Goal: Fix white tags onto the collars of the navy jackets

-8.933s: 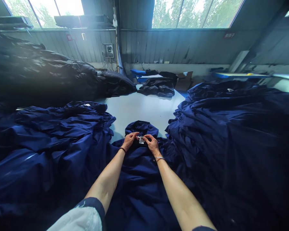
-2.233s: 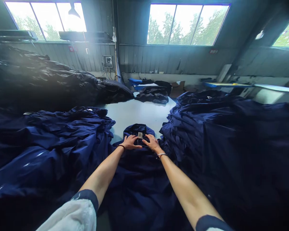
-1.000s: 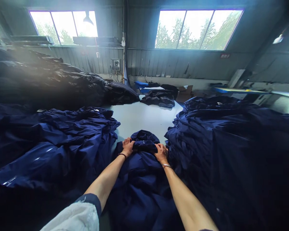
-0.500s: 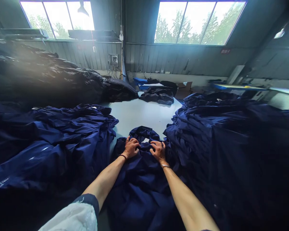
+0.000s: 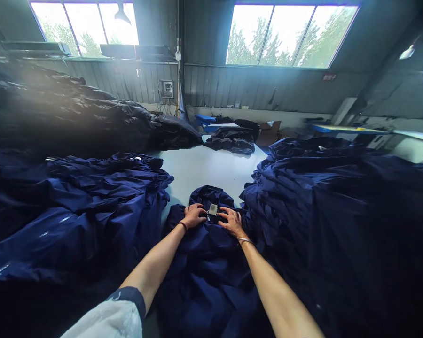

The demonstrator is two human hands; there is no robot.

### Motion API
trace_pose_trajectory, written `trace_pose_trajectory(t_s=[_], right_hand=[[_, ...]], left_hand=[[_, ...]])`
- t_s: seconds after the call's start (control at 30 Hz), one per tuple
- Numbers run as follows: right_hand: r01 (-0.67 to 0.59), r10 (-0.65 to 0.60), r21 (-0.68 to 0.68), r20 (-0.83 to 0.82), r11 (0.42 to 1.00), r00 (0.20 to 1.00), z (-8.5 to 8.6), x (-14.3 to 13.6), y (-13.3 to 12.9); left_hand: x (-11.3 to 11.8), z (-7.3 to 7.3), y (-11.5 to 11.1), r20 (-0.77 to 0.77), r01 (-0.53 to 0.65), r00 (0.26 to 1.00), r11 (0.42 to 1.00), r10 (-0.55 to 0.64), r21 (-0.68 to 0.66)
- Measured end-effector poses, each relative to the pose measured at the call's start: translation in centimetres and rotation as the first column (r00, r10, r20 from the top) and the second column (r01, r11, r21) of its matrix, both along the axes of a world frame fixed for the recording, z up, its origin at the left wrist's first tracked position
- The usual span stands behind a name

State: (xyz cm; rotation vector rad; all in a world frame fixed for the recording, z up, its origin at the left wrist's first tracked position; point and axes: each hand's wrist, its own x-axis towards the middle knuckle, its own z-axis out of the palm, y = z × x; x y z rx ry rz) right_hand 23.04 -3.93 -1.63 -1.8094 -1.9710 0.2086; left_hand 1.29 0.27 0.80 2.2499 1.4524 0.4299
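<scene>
A navy garment with a hood lies before me, hood end pointing away. A pale square label shows inside its neck opening, with a small white tag just below. My left hand grips the left side of the neck edge, fingers bent over the fabric. On the opposite side, my right hand has hold of the edge, with its fingers somewhat spread. The fingertips of both hands are close to the label. Cloth hides part of the fingertips.
Navy garments are heaped to the left and in a taller pile to the right. A black pile rises at the back left. Beyond the hood is the pale tabletop, with black garments at its far end.
Both hands have shifted slightly at the neck edge, and the right fingers have straightened. The neck opening is wider, so the label and small tag show more fully.
</scene>
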Motion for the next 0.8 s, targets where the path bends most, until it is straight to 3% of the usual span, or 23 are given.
trace_pose_trajectory(t_s=[0.27,0.8], right_hand=[[0.064,-0.053,0.137,-0.084,0.989,0.995,-0.6,-0.8,0.2],[0.162,-0.101,0.193,-0.292,0.968,0.951,-1.3,-0.8,0.6]], left_hand=[[1.1,-0.5,-1.0,0.185,-0.123,0.977,0.99,0.109,0.066],[1.2,-0.6,-1.0,0.211,-0.227,0.955,0.971,0.207,0.075]])
